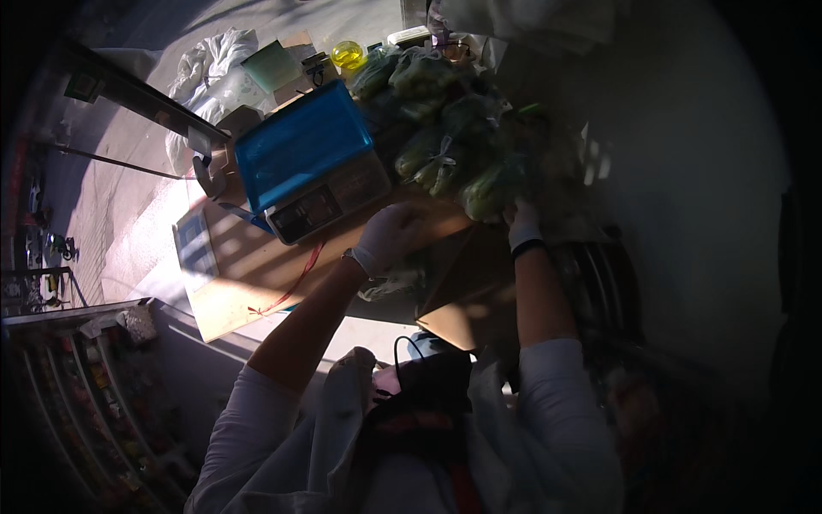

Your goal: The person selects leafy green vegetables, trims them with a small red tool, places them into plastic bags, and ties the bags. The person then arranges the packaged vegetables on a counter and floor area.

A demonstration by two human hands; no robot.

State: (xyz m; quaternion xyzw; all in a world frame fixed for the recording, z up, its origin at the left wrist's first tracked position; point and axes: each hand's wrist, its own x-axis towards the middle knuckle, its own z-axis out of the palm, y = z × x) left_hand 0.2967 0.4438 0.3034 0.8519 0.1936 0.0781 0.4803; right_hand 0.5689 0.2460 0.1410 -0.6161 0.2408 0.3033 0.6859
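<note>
My left hand (386,236), in a thin pale glove, is over the wooden table's near edge, just right of a weighing scale (361,177) with a blue tray (305,141) on top. Its fingers are curled and dim, so what they hold cannot be told. My right hand (523,221), also gloved, touches the near right side of a heap of clear plastic bags of green produce (491,189). The fingertips are partly hidden in shadow there, and a firm hold cannot be made out. One knotted bag (440,160) lies between the scale and the right hand's bag.
A red ribbon (305,276) trails over the table (241,289). An open cardboard box (459,276) stands below the right hand. A yellow container (347,55) and a green box (271,66) are behind the scale. Shelves of packaged goods (96,385) stand at lower left.
</note>
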